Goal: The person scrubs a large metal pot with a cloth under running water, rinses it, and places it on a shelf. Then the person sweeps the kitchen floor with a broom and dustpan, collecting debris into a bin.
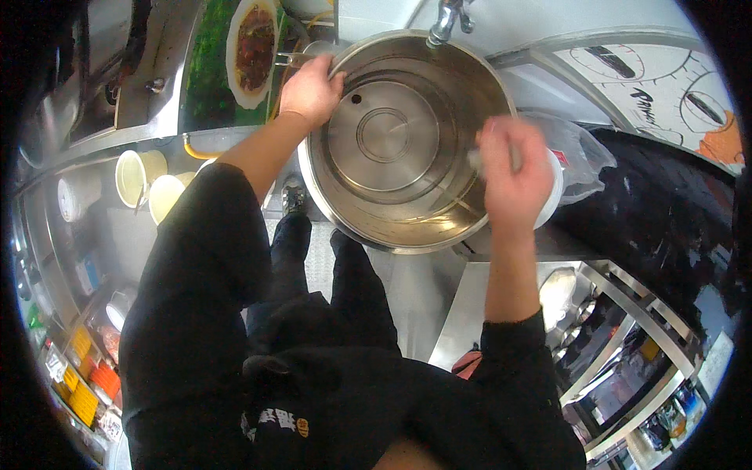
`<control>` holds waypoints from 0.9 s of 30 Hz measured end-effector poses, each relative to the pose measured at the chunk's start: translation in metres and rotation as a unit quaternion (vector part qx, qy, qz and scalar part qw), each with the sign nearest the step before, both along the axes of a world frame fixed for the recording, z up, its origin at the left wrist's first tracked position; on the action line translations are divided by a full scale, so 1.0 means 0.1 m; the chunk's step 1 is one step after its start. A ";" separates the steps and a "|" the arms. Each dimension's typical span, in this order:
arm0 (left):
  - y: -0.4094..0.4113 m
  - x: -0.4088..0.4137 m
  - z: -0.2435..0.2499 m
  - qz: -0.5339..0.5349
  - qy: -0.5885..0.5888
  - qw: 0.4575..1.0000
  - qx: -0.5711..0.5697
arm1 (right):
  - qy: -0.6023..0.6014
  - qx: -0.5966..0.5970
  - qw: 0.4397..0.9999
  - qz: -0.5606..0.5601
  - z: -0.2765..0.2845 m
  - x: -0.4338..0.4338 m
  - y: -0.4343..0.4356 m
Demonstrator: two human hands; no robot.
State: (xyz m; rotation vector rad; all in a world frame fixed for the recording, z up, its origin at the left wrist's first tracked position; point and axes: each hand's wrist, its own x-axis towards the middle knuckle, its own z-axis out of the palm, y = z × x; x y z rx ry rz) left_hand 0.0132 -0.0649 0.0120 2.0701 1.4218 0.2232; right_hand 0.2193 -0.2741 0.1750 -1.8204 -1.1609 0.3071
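A large round stainless steel pot (385, 138) stands before me with its mouth facing up. Ring marks show on its bottom, and a small dark spot lies near the bottom's edge. At the upper left, my left hand (311, 91) grips the rim. My right hand (514, 167), blurred, is closed over the right side of the pot. Something small and pale (476, 161) shows at its fingertips, too blurred to name. A chrome tap (445, 23) reaches over the far rim.
A white round container (550, 191) and a clear plastic bag (578, 158) sit right of the pot. Pale tubs (138, 176) stand at left near a yellow hose (197, 150). A metal rack (631, 302) holds items at lower right. A green food picture (205, 76) is at upper left.
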 end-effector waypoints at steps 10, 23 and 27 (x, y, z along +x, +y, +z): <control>-0.02 -0.06 -0.05 0.016 -0.014 1.000 0.020 | 0.005 -0.059 0.993 0.106 0.79 -0.20 1.08; 0.01 -0.13 0.08 0.045 -0.075 0.994 -0.071 | 0.241 -0.175 0.937 0.184 0.61 0.96 1.35; 0.02 -0.14 -0.07 0.089 -0.125 0.986 -0.062 | 0.308 -0.169 0.922 0.165 0.57 0.86 1.43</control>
